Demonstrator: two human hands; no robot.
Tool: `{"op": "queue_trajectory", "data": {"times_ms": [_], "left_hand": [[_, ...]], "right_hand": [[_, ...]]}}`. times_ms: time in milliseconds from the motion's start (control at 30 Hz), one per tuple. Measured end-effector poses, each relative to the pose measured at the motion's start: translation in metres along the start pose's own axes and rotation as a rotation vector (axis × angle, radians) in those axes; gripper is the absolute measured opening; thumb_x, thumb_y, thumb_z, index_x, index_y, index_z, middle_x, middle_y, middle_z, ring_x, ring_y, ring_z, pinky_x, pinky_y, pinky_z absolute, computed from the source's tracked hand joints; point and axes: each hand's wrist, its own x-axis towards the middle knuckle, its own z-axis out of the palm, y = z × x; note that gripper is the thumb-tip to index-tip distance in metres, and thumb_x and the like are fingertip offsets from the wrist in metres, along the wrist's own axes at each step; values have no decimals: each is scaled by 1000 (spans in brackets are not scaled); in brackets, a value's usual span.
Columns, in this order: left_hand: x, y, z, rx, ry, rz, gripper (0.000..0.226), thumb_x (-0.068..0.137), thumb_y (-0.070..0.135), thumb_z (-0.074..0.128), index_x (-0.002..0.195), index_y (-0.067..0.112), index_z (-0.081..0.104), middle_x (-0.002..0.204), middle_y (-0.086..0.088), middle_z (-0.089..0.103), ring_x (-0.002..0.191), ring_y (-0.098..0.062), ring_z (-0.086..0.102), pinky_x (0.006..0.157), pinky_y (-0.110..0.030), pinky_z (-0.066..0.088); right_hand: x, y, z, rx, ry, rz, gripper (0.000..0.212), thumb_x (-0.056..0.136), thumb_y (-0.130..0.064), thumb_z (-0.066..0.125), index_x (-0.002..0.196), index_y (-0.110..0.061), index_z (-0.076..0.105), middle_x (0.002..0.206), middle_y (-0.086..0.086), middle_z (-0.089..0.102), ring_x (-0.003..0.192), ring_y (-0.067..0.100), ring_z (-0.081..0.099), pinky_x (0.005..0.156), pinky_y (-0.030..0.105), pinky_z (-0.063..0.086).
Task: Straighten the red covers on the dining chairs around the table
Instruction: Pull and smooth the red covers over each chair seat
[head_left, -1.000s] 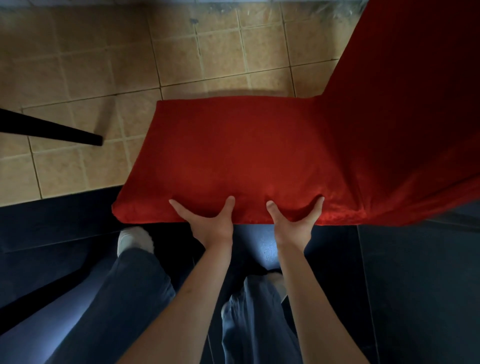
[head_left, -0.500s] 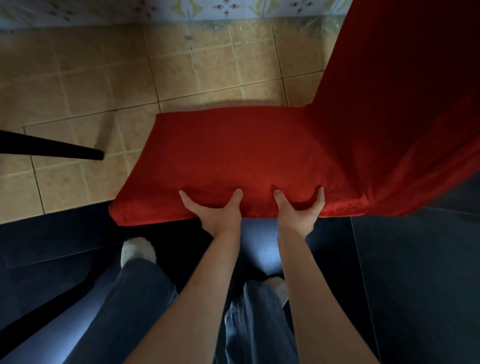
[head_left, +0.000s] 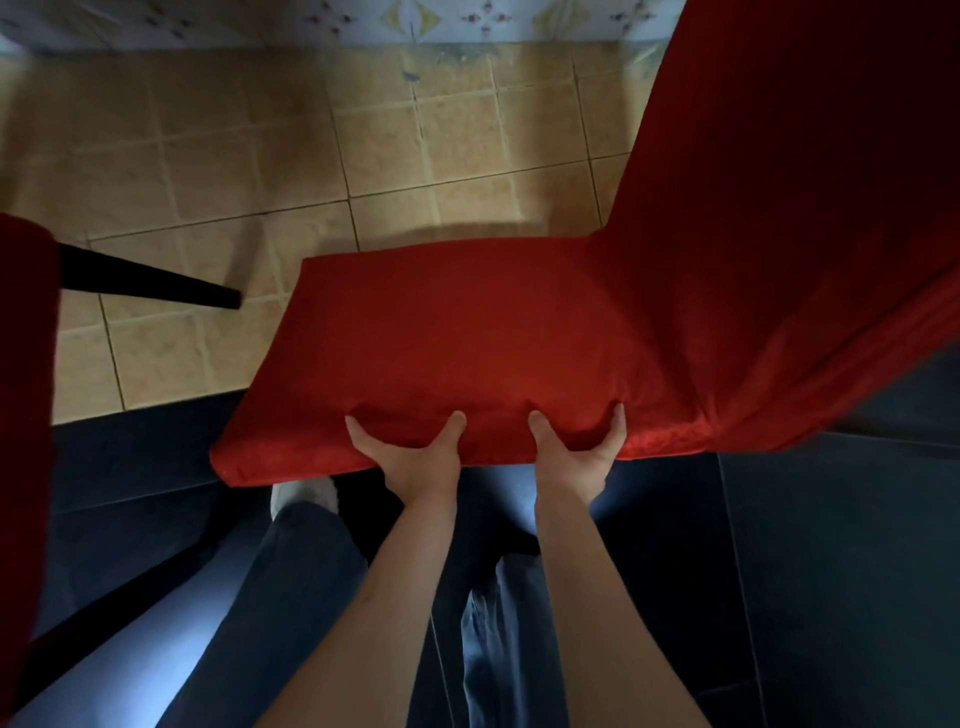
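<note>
- The red cover lies mostly smooth over the seat; small puckers remain at the near edge.
- The left hand and right hand both grip that edge, thumbs on top.
- A second chair at left looks untouched, probably.
- Open tiled floor lies beyond; a black leg stands near.

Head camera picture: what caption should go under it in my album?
Both hands, left and right, grip the near edge of a chair's red cover.

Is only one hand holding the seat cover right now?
No, both the left hand and the right hand grip the near edge of the red seat cover.
</note>
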Motion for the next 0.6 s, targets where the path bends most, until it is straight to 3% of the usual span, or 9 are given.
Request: {"op": "queue_trajectory", "data": {"times_ms": [133, 233, 367, 500, 600], "left_hand": [[5, 4, -24, 20, 13, -16, 125, 65, 23, 88, 147, 48, -2, 107, 9, 37, 76, 8, 43, 87, -24, 38], [6, 14, -34, 78, 42, -26, 125, 64, 31, 89, 147, 48, -3, 103, 10, 37, 72, 8, 40, 77, -20, 38], [2, 32, -33, 115, 16, -35, 125, 64, 37, 87, 146, 50, -6, 102, 8, 39, 68, 6, 40, 84, -24, 37], [0, 49, -40, 151, -61, 0, 120, 66, 45, 84, 145, 52, -5, 117, 7, 41, 74, -1, 44, 86, -24, 35], [2, 63, -48, 181, -156, 29, 111, 70, 45, 82, 144, 55, 0, 119, 13, 39, 81, -2, 50, 85, -25, 39]], "right_hand": [[-21, 7, 7, -41, -8, 9, 98, 68, -29, 86, 140, -57, 26, 106, -12, 50, 70, -9, 47, 69, 13, 40], [-30, 1, 9, -86, -52, 0, 99, 69, -32, 85, 142, -55, 23, 100, -13, 48, 68, -8, 47, 61, 8, 35], [-32, -14, 13, -148, -81, -44, 100, 70, -34, 85, 145, -50, 20, 107, -9, 50, 81, 9, 54, 82, 22, 42], [-34, -35, 19, -157, -94, -60, 101, 69, -37, 85, 146, -49, 21, 121, -2, 55, 96, 13, 55, 91, 26, 44], [-35, -48, 24, -146, -97, -59, 100, 69, -36, 85, 145, -50, 22, 132, 5, 54, 111, 24, 60, 97, 41, 50]]}}
